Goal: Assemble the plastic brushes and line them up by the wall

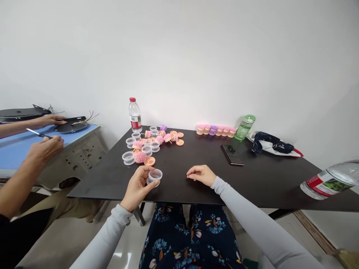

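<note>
My left hand (137,188) is closed around a clear plastic spool-shaped ring (153,182), thumb in front and fingers behind, near the front edge of the black table (174,190). To the right, my right hand (202,175) rests on the tabletop with its fingers curled together; nothing shows in them. Beyond my left hand lie several more clear rings (128,158), mixed with pink bristled scrubber heads (140,157), peach round caps (149,161) and a purple bristled head (163,127).
A row of assembled pink and purple scrubbers (213,130) stands by the wall, beside a green bottle (244,127). Around are a phone (231,154), a cloth bundle (273,144) and water bottles (135,115). At left, a co-worker's hands (45,149) hold a tool over a blue table (17,153).
</note>
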Tool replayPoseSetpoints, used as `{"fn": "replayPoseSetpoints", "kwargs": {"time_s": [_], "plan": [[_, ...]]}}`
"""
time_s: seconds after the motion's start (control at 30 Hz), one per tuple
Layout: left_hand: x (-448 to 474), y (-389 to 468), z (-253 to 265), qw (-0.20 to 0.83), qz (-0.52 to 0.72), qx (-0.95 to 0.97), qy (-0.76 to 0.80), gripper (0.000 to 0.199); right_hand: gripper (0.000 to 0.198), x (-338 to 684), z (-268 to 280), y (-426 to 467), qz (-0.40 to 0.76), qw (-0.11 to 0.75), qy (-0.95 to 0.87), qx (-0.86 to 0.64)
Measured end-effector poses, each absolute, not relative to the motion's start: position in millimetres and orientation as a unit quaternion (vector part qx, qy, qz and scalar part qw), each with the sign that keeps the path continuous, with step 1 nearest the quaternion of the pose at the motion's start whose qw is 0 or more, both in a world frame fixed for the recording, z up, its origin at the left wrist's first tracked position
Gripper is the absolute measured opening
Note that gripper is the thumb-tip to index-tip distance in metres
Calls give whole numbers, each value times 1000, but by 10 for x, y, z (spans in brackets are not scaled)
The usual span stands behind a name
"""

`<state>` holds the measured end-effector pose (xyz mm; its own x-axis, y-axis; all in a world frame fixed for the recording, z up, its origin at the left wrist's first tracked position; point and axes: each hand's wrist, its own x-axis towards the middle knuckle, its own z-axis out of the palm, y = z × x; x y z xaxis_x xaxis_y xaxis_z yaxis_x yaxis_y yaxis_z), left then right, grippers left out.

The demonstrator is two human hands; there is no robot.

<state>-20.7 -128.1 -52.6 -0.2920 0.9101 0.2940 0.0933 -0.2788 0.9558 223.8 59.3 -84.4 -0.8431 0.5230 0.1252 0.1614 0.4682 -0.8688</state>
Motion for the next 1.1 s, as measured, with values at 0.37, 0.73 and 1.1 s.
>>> {"fn": "replayPoseSetpoints", "kwargs": {"time_s": [0.37, 0.73, 1.1], "plan": [[-158, -1247, -465, 304, 628, 495, 518, 39, 16, 2190, -815, 620, 498, 196, -823, -188], [-87, -1231, -503, 260, 642, 495, 524, 43, 18, 2260, -743, 653, 541, 208, -796, -177], [-142, -1193, -587, 276, 660, 484, 504, 42, 35, 2302, -697, 619, 537, 268, -762, -244]]}}
